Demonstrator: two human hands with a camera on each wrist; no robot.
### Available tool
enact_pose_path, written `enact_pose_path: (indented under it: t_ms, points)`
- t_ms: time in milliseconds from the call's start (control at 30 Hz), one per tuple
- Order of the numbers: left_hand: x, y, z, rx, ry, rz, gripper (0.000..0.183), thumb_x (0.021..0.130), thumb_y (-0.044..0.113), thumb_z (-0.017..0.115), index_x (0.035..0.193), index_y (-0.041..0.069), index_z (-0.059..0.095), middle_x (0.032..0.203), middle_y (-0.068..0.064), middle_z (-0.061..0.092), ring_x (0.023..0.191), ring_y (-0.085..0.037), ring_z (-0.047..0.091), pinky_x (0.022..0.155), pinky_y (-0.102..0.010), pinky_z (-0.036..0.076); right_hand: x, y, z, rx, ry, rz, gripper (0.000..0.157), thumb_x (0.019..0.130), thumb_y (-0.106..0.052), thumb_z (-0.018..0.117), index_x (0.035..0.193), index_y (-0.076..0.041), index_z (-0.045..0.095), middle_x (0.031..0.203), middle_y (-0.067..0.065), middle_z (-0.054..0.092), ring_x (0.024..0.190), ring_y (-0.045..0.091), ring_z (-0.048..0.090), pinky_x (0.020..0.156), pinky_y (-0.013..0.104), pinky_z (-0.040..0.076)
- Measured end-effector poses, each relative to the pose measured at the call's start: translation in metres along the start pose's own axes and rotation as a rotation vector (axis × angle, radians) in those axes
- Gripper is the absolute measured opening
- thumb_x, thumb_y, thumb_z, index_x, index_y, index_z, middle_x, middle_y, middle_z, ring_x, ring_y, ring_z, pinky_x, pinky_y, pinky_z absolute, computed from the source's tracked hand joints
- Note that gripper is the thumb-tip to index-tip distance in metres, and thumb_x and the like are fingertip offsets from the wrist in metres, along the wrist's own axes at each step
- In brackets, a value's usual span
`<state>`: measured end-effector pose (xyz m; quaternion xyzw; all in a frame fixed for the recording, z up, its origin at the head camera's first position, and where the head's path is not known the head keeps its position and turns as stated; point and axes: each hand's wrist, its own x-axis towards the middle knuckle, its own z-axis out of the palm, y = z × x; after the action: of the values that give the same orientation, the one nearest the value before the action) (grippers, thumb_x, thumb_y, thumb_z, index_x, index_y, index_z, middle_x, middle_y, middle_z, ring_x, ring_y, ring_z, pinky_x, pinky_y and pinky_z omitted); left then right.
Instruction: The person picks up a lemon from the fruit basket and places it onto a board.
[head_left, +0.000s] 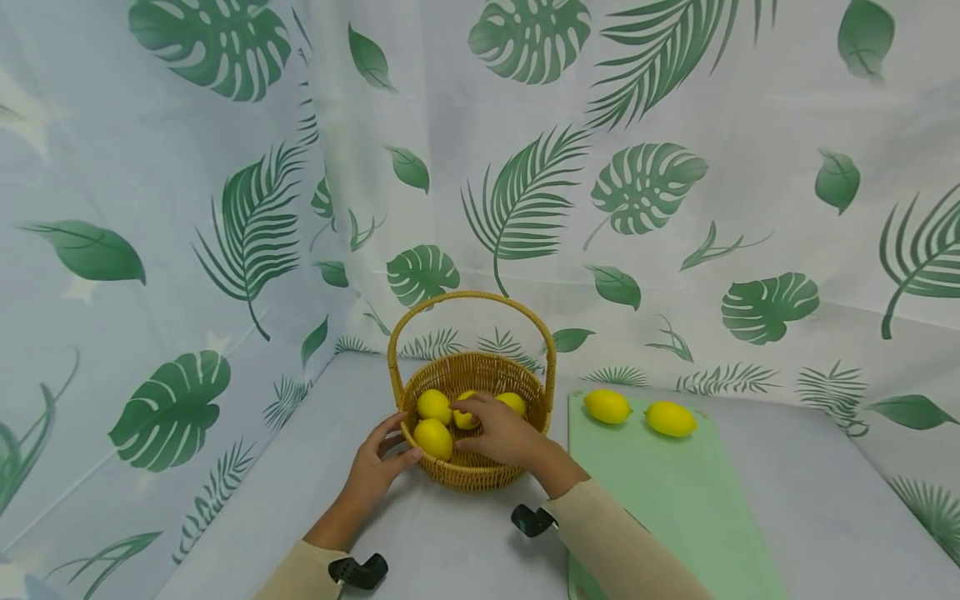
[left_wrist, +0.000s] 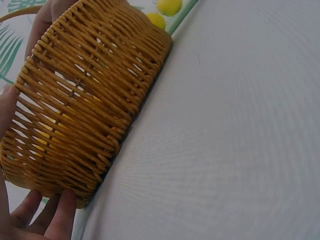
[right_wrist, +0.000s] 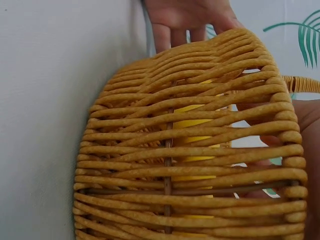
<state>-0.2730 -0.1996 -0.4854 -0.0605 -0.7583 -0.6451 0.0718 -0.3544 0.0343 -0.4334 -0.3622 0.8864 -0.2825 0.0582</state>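
A wicker basket [head_left: 474,477] with a tall arched handle stands on the table with several yellow lemons inside. My left hand [head_left: 378,458] grips its left side, thumb at the front rim and fingers along the outer wall; in the left wrist view those fingers [left_wrist: 61,215] reach the lower edge of the weave. My right hand [head_left: 501,429] reaches over the front rim into the basket. Its fingers lie stretched across one lemon [head_left: 465,419], partly covering it, with the thumb apart below. Another lemon [head_left: 432,439] sits at the front left, beside that thumb.
A light green cutting board [head_left: 652,492] lies right of the basket. Two more lemons, a left one [head_left: 607,406] and a right one [head_left: 671,419], rest near its far edge. Leaf-patterned cloth [head_left: 525,208] hangs behind and to the left.
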Motion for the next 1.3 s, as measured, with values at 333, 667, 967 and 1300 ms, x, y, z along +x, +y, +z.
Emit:
enact_pose_path:
  t_ms: [333, 667, 967, 1300]
  points:
    - [0.0, 0.003, 0.003, -0.029, 0.001, 0.001, 0.067, 0.088, 0.011, 0.073, 0.146, 0.006, 0.042, 0.151, -0.013, 0.034, 0.129, -0.037, 0.043, 0.093, -0.041, 0.049, 0.008, -0.003, 0.004, 0.014, -0.02, -0.005, 0.056, 0.089, -0.032, 0.073, 0.139, -0.015, 0.054, 0.129, 0.006, 0.052, 0.11, 0.025, 0.059, 0.088, 0.037, 0.051]
    - [0.001, 0.0, 0.003, -0.034, -0.002, -0.006, 0.066, 0.088, 0.013, 0.074, 0.146, 0.007, 0.043, 0.151, -0.011, 0.035, 0.129, -0.036, 0.043, 0.096, -0.043, 0.047, 0.013, -0.007, 0.007, 0.015, -0.04, 0.029, 0.056, 0.088, -0.035, 0.074, 0.138, -0.017, 0.055, 0.133, 0.003, 0.05, 0.11, 0.023, 0.058, 0.088, 0.035, 0.05]
    - [0.001, -0.002, 0.002, -0.03, 0.0, 0.005, 0.066, 0.088, 0.013, 0.074, 0.145, 0.007, 0.043, 0.151, -0.01, 0.035, 0.129, -0.036, 0.043, 0.094, -0.04, 0.048, 0.017, -0.009, 0.012, -0.011, -0.049, 0.016, 0.058, 0.087, -0.037, 0.074, 0.139, -0.018, 0.054, 0.135, 0.001, 0.05, 0.11, 0.025, 0.058, 0.089, 0.036, 0.05]
    - [0.0, -0.002, 0.001, -0.039, 0.0, 0.006, 0.067, 0.087, 0.014, 0.075, 0.145, 0.008, 0.044, 0.151, -0.011, 0.036, 0.129, -0.035, 0.043, 0.094, -0.039, 0.048, 0.022, -0.009, 0.016, -0.029, -0.049, 0.031, 0.06, 0.086, -0.038, 0.075, 0.139, -0.019, 0.054, 0.135, 0.001, 0.05, 0.11, 0.023, 0.057, 0.089, 0.036, 0.05]
